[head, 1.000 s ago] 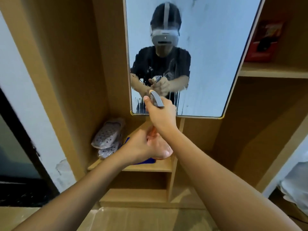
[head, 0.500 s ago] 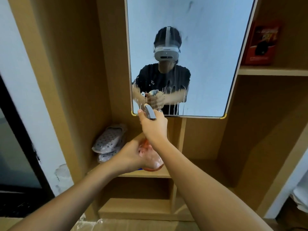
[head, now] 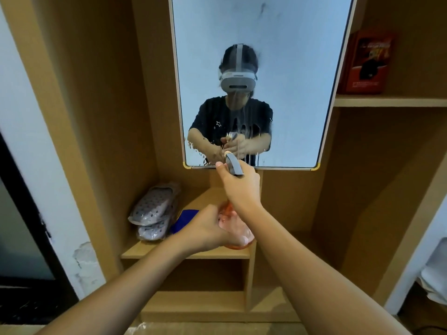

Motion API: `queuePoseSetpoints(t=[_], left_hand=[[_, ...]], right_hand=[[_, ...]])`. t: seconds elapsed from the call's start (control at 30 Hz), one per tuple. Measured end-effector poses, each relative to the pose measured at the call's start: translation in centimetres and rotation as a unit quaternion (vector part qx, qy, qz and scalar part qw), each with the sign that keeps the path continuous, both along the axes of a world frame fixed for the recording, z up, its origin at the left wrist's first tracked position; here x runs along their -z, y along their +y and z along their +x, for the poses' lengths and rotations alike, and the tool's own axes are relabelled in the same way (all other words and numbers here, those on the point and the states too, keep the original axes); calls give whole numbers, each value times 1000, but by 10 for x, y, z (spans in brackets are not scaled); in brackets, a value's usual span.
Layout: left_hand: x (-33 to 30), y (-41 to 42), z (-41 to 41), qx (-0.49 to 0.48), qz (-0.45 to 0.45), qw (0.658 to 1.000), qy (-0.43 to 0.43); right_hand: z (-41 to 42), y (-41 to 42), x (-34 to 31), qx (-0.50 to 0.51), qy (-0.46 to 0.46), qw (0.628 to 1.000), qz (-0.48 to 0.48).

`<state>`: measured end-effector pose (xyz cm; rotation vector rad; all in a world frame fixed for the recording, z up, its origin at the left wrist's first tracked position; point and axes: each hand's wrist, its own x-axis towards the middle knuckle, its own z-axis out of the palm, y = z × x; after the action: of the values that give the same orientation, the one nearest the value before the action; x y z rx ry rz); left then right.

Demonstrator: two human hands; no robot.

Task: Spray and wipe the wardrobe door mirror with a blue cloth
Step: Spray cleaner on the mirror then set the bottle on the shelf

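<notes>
The mirror [head: 290,68] hangs upright in the wooden wardrobe, and wet drips run down its lower part. I hold a spray bottle [head: 235,228] with a clear orange body and a grey trigger head just below the mirror's bottom edge. My right hand [head: 239,187] grips the bottle's neck and trigger. My left hand [head: 208,229] cups the bottle's body from the left. The blue cloth [head: 185,220] lies on the low shelf behind my left hand, partly hidden.
A bagged pair of grey perforated slippers [head: 154,211] lies on the low shelf [head: 150,250] left of the cloth. A red box [head: 367,61] stands on the upper right shelf [head: 387,101]. A white wall and a dark doorway are at the left.
The view has tilted so the mirror sits higher in frame. Both hands and the bottle have dropped below the mirror's bottom edge, and the blue cloth shows again beside my left hand.
</notes>
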<state>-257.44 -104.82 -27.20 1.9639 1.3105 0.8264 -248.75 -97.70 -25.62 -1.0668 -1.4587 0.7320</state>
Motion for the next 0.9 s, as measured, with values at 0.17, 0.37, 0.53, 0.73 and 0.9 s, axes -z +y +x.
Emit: queuePoseSetpoints(t=[0.17, 0.37, 0.53, 0.73, 0.9], left_hand=[[-1, 0, 15, 21, 3, 1000, 7], [4, 4, 27, 23, -11, 1000, 17], [3, 1, 42, 23, -11, 1000, 15], [1, 0, 61, 47, 9, 997, 56], [5, 2, 73, 73, -6, 997, 32]], right_hand=[[11, 0, -3, 33, -10, 999, 4], [22, -1, -1, 77, 3, 997, -20], [41, -4, 1, 102, 28, 994, -17], [68, -6, 5, 91, 9, 996, 4], [78, -7, 6, 111, 8, 994, 9]])
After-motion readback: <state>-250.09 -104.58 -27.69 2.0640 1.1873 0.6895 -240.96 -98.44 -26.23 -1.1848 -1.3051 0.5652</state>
